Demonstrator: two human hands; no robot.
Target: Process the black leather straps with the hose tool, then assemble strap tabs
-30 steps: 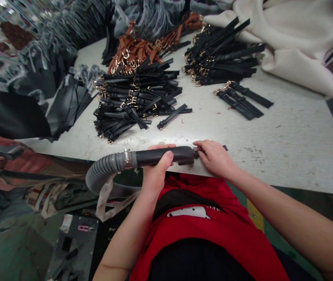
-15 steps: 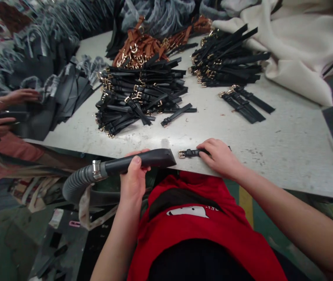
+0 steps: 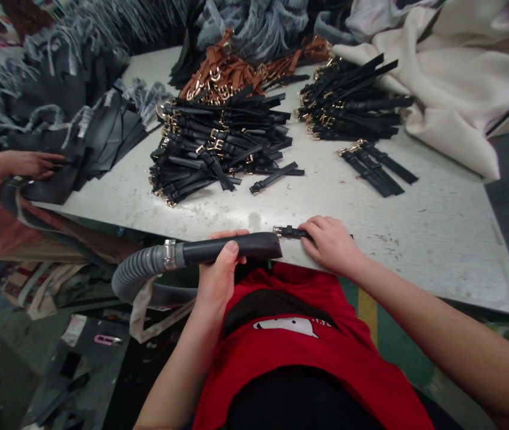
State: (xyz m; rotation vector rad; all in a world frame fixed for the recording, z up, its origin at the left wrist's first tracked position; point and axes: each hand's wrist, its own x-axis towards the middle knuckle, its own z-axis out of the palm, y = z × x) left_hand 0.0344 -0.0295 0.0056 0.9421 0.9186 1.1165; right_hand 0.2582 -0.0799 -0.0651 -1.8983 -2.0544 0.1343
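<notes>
Nozzle of grey hose is lying along near table edge, L hand wrapping tight round it; R hand is pressing down, fingers together, on black strap at same edge, buckle end touching nozzle tip; bare tabletop is stretching off to R, strap piles sitting well back.

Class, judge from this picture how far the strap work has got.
Done, seemingly: a few black straps laid apart. In hand: the left hand holds the hose nozzle at one strap pinned by the right hand. Left, likely: large black pile, second black pile, brown pile.
</notes>
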